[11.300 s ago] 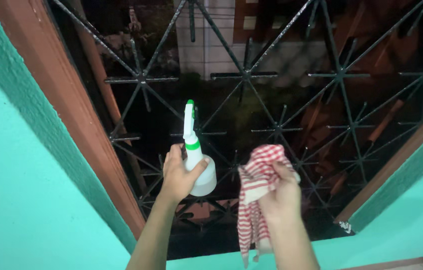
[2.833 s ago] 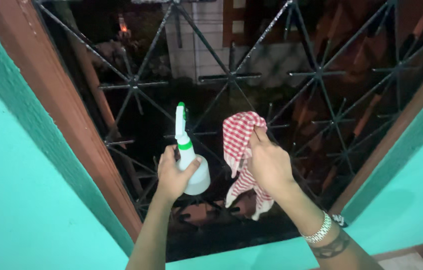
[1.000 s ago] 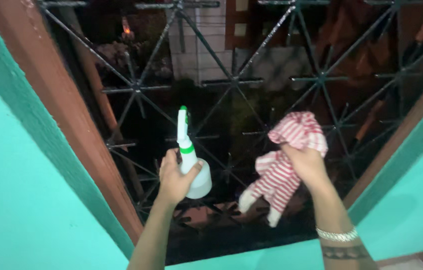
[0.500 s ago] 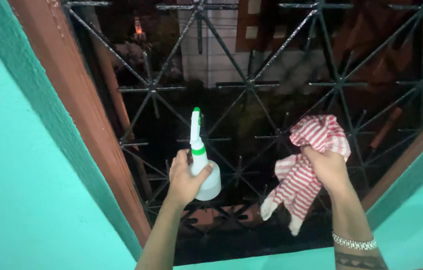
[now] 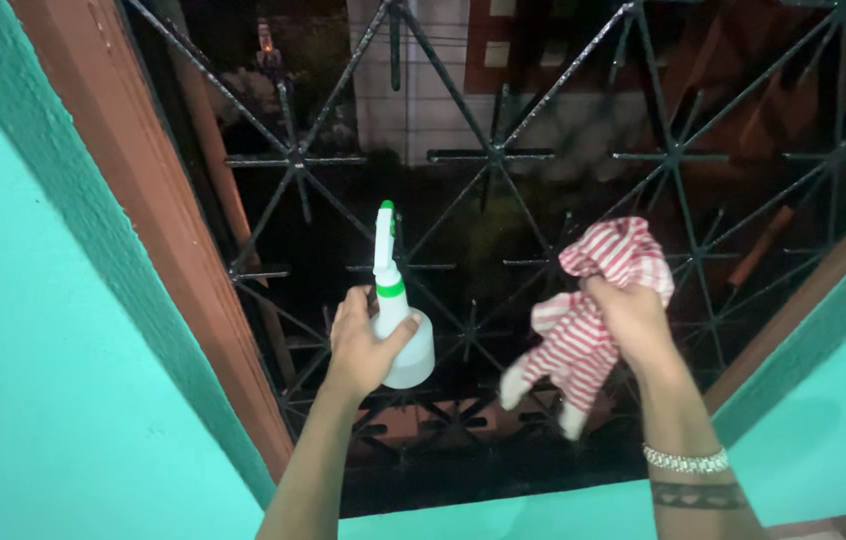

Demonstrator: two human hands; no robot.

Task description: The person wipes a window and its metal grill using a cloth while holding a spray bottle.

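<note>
My left hand (image 5: 360,346) grips a white spray bottle (image 5: 395,318) with a green collar and nozzle tip, held upright in front of the black metal window grille (image 5: 491,155). My right hand (image 5: 631,320) is closed on a bunched red-and-white striped cloth (image 5: 593,305), pressed against the grille to the right of the bottle. Part of the cloth hangs loose below my fingers. A silver bracelet (image 5: 685,460) sits on my right wrist.
A reddish-brown window frame (image 5: 158,225) runs diagonally at the left, with turquoise wall (image 5: 33,400) beside it and below the opening. Another frame edge and turquoise wall (image 5: 823,400) stand at the right. Beyond the grille it is dark, with a pale building (image 5: 428,70).
My right hand has carried the cloth rightward across the grille from beside the bottle, then shifted slightly left and down. The spray bottle has stayed in about the same place.
</note>
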